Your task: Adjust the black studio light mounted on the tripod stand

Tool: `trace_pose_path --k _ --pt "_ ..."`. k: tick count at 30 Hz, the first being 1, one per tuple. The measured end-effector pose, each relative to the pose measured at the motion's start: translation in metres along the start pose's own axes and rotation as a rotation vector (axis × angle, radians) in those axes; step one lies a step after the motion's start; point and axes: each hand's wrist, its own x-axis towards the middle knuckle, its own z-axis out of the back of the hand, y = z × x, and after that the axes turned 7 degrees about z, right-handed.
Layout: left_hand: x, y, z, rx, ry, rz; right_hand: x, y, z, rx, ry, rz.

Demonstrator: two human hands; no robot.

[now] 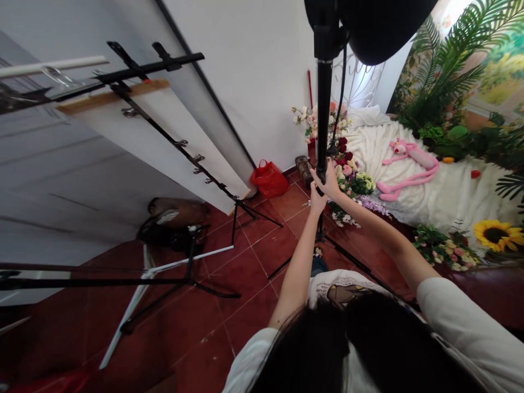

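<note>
A black light stand (323, 103) rises upright in front of me, with a large dark lamp head (380, 27) at its top and a thin cable hanging beside the pole. My left hand (318, 200) is closed around the pole at about middle height. Just above it, touching it, my right hand (331, 183) wraps the same pole near a dark collar. Some of the fingers are hidden behind the pole and each other. Below, the stand's legs (347, 256) spread over red floor tiles close to my feet.
To the left, a black stand with clamps (180, 144) holds a long white backdrop sheet (164, 125). A red plastic bag (269, 179) lies by the wall. To the right are artificial flowers (347, 169), white cloth (368, 142), a pink plush toy (421, 158) and a sunflower (496, 234).
</note>
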Motion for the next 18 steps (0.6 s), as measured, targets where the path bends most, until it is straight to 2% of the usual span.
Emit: trace_pose_path --k 3,12,18 --pt "0.0 -0.001 0.0 -0.018 -0.016 0.026 -0.002 0.0 0.002 0.015 0.019 -0.012" --pt "0.0 0.002 -0.001 -0.047 0.044 0.05 0.0 -0.009 0.015 0.03 0.203 0.036" --pt "0.001 0.002 -0.002 -0.07 0.065 0.005 -0.02 -0.026 0.037 -0.072 0.322 0.1"
